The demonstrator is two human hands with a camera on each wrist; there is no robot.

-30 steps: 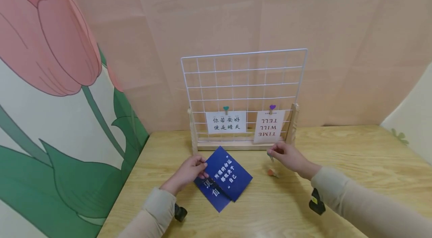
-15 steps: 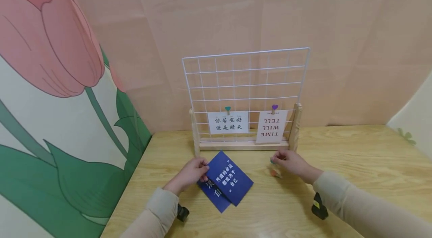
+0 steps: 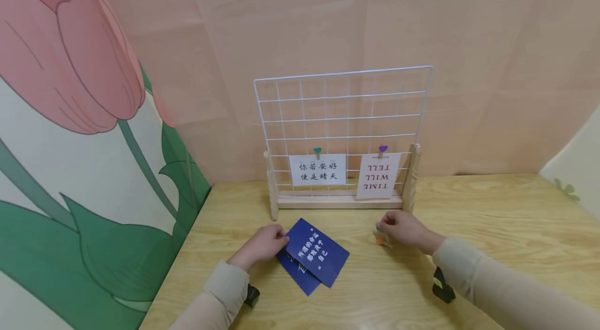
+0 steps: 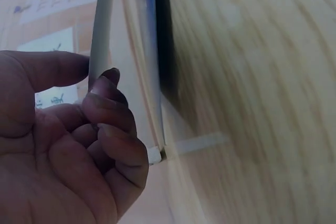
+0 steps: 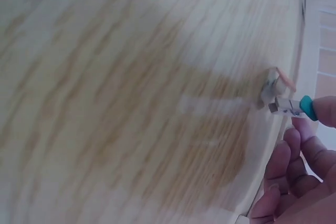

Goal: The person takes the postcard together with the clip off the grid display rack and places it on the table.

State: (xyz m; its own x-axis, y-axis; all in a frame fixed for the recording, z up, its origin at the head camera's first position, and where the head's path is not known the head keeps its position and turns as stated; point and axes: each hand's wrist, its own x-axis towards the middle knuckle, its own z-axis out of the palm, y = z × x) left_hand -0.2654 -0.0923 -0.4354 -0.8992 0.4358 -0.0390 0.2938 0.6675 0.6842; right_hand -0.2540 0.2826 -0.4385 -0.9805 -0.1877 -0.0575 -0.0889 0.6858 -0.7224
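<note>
Table (image 3: 492, 226) beneath, upper blue card (image 3: 319, 253) slants lengthwise near-right.

Blue cards (image 3: 317, 255), white lettering (image 3: 311, 249); peg top (image 5: 307, 108) teal.

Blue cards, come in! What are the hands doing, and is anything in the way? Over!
Left hand pinches upper blue card; lower blue card partly beneath.
Right hand pinches teal clip.
Orange clip close by, might get in the way.
</note>
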